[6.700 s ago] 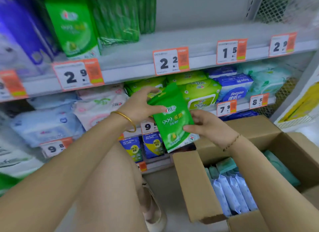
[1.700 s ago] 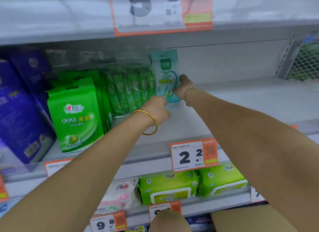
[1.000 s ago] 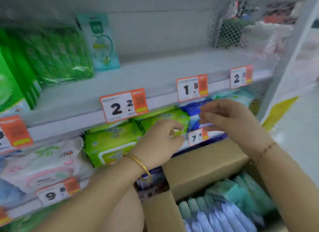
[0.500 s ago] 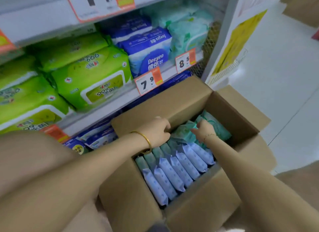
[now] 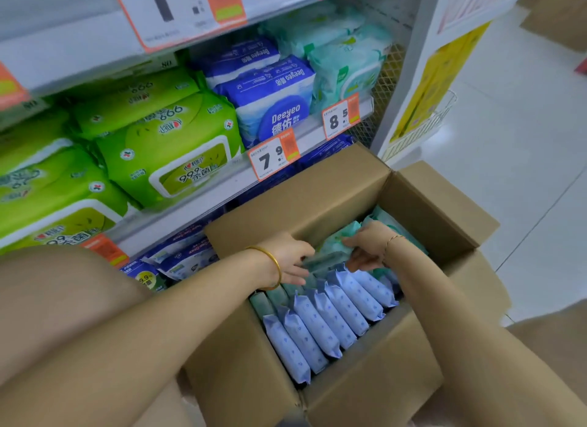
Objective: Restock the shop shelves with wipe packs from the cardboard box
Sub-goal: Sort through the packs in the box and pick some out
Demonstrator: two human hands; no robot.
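1. The teal wipe pack (image 5: 330, 252) is lying in the far half of the cardboard box (image 5: 365, 379), on top of other teal packs and between the two hands.
2. The left hand (image 5: 286, 256) is gripping the pack's left end, with the thumb lying above it and the fingers (image 5: 298, 269) reaching beneath it.
3. The right hand (image 5: 365, 247) is pinching the pack's right end, with its fingers curling down over the edge.
4. A row of blue wipe packs (image 5: 333, 315) is standing on edge in the near half of the box, each pack touching the next.
5. More teal packs are showing at the row's left end and under the right forearm.
6. The box is sitting on the floor with its flaps folded outward; its far flap (image 5: 301, 185) is leaning against the shelf unit.
7. A gold bangle (image 5: 274, 266) is sitting on the left wrist, and a thin bracelet (image 5: 392, 239) on the right wrist.
8. On the shelf (image 5: 203, 194) above the box, green packs (image 5: 165, 153) are lying at the left, dark blue packs (image 5: 273, 108) in the middle and pale teal packs (image 5: 346, 64) at the right.
9. Price tags reading 7.9 (image 5: 273, 158) and 8.5 (image 5: 340, 116) are hanging on the shelf edge.
10. White floor tiles (image 5: 524, 156) are showing to the right of the shelf unit.
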